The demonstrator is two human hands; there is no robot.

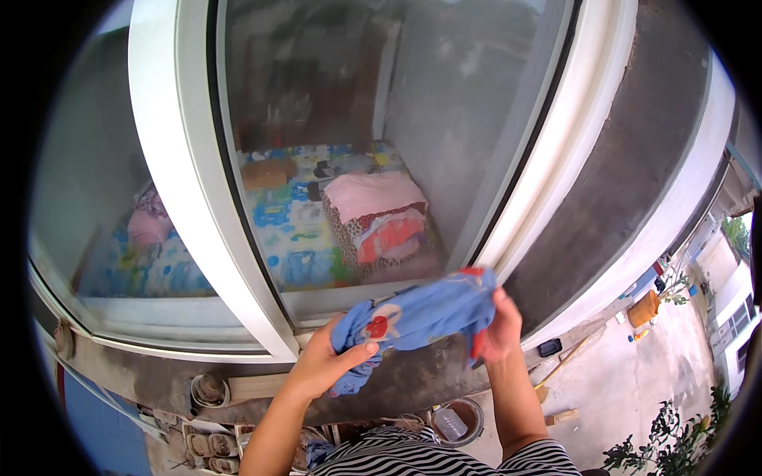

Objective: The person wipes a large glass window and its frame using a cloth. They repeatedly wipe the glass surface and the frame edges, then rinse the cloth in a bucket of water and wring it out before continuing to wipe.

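A blue piece of cloth with red trim and printed figures is stretched between my hands, in front of the window. It looks like a garment, though its bunched folds hide its full shape. My left hand grips the bunched left end, thumb lying over the top. At the other end, by the red edging, my right hand has its fingers closed on the cloth. Just beyond stands the window pane, apart from both hands.
Behind the glass lie folded pink textiles on a patterned bed. A white window frame rises at left. Below are a small pot, a wooden board, several shoes and a bucket. A leafy plant stands at lower right.
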